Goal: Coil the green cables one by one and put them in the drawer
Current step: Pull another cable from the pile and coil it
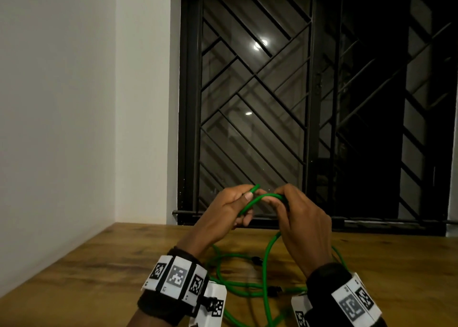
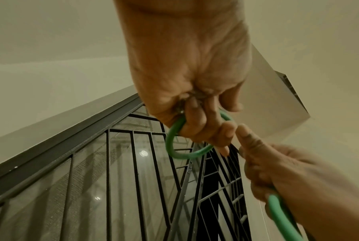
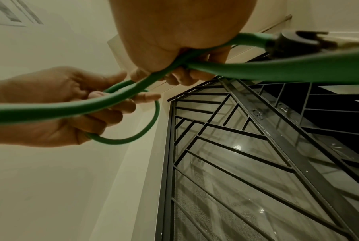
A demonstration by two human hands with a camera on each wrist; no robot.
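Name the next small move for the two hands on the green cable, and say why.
Probably the right hand should feed more cable toward the left hand to lay a second loop. Only one small loop shows in the left hand's fingers, both hands grip the cable above the table, and most of its length lies loose there.

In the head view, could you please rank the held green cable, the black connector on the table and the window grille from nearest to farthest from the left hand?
1. Green cable: gripped in the left hand itself.
2. Black connector: on the table, below and right of that hand.
3. Window grille: behind and above, beyond the table's far edge.
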